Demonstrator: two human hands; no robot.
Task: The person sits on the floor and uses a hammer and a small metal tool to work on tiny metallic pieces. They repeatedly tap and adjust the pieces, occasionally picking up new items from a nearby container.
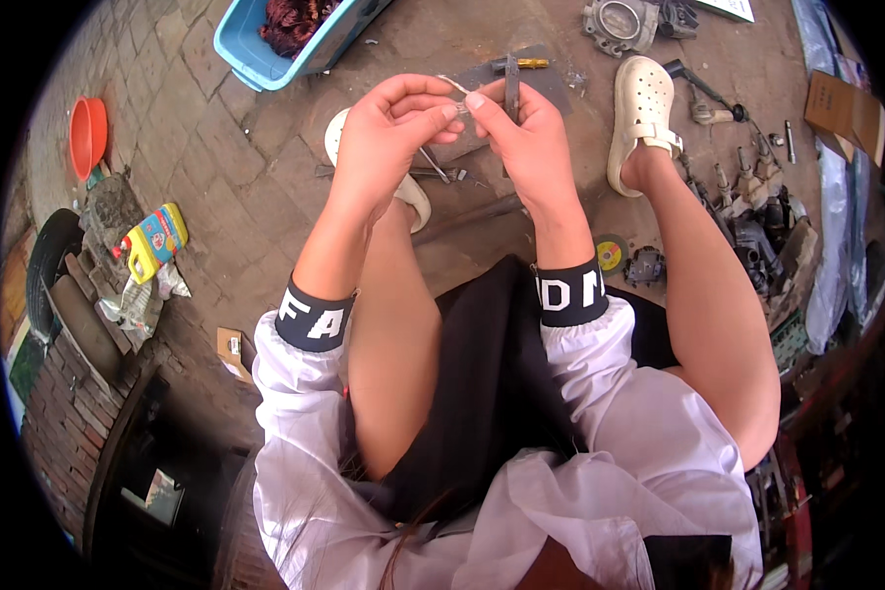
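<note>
In front of my knees, my left hand (395, 133) and my right hand (523, 133) are raised close together, fingertips almost meeting. Both are closed in a pinch on a thin, pale, wire-like strand (453, 85); its exact kind is too small to tell. A dark flat metal bar (511, 87) runs upright at my right hand, passing behind the thumb, and it seems to be gripped there too. Below the fingers, a thin metal rod (435, 165) shows near my left shoe. Past my right hand, a yellow-handled tool (533, 64) lies on a dark flat plate (558, 90).
A blue tub (251, 67) holding dark red tangled material stands ahead. Metal engine parts (619, 25) and a heap of greasy parts (752, 211) lie to the right, near a cardboard box (844, 110). On the left are a yellow jug (157, 241) and an orange basin (87, 138).
</note>
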